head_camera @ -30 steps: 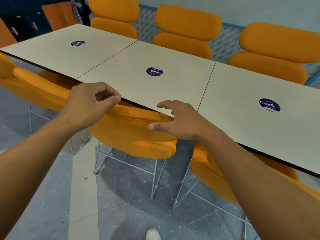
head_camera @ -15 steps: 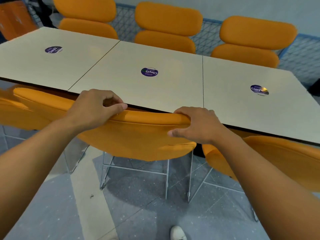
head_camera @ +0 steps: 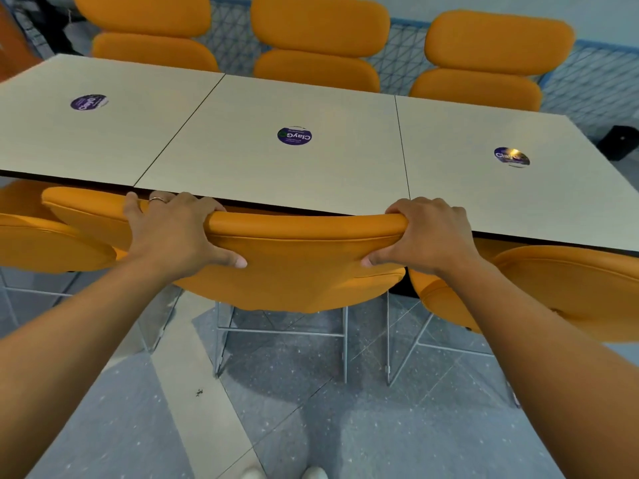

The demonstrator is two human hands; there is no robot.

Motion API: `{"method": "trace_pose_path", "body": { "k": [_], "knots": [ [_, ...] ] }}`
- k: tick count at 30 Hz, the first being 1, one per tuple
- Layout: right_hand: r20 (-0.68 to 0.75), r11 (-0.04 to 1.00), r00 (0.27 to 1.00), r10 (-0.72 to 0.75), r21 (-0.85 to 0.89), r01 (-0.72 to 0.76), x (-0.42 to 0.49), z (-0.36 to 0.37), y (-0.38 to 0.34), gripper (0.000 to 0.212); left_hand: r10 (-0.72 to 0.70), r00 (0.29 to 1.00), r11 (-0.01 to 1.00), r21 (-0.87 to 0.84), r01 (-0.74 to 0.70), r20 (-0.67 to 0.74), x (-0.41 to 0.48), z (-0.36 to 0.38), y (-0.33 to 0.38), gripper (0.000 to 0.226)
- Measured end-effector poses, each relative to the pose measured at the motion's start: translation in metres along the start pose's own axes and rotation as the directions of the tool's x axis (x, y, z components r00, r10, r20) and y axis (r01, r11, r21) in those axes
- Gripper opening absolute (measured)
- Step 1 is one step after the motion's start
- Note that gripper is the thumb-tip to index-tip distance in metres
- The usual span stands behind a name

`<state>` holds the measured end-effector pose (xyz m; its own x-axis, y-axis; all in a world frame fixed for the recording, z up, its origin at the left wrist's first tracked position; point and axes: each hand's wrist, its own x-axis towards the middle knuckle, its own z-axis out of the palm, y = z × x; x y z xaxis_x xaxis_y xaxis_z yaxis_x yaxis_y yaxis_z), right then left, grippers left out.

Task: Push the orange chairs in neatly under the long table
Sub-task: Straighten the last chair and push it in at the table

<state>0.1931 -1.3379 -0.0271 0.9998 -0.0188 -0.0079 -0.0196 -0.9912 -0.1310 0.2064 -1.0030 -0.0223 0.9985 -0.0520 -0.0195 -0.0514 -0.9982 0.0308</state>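
The middle orange chair (head_camera: 304, 257) stands in front of me, its backrest top touching the near edge of the long beige table (head_camera: 242, 160). My left hand (head_camera: 173, 233) grips the backrest's top rim toward its left end, fingers over the rim and thumb on the back. My right hand (head_camera: 428, 233) grips the same rim at its right end. Another orange chair (head_camera: 52, 236) sits to the left and one more (head_camera: 570, 288) to the right, both backs close to the table edge. Three orange chairs (head_camera: 318, 46) line the far side.
Round purple stickers (head_camera: 294, 136) mark each table panel. Thin metal chair legs (head_camera: 345, 340) stand on the grey speckled floor. A blue mesh fence (head_camera: 587, 81) runs behind the far chairs, with a black box (head_camera: 619, 141) at the right. My shoes (head_camera: 287, 473) show at the bottom.
My right hand has closed onto the backrest's top rim, and my left thumb has come down onto the back. Both hands now sit wider apart on the chair.
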Motion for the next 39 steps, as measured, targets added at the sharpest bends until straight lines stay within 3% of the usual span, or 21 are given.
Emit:
{"method": "trace_pose_path", "body": {
  "k": [7,15,27,39],
  "knots": [
    [-0.051,0.997,0.998,0.031,0.070,-0.028,0.006,0.006,-0.006,0.088,-0.026,0.999,0.998,0.058,0.027,-0.021,0.016,0.000,-0.008,0.105],
    [-0.091,0.998,0.994,0.068,0.016,-0.066,0.004,0.017,-0.051,0.087,-0.013,1.000,0.993,0.121,0.011,0.018,0.041,0.000,-0.051,0.109],
    [-0.085,0.998,0.996,0.022,0.052,-0.018,0.010,0.015,-0.036,0.095,-0.007,0.999,0.996,0.088,0.009,-0.032,0.031,0.002,-0.040,0.082],
    [-0.125,0.991,0.986,0.106,0.095,-0.095,0.030,0.015,-0.065,0.087,0.081,0.993,0.993,0.097,-0.073,-0.085,0.068,0.001,-0.069,0.084]
  ]
}}
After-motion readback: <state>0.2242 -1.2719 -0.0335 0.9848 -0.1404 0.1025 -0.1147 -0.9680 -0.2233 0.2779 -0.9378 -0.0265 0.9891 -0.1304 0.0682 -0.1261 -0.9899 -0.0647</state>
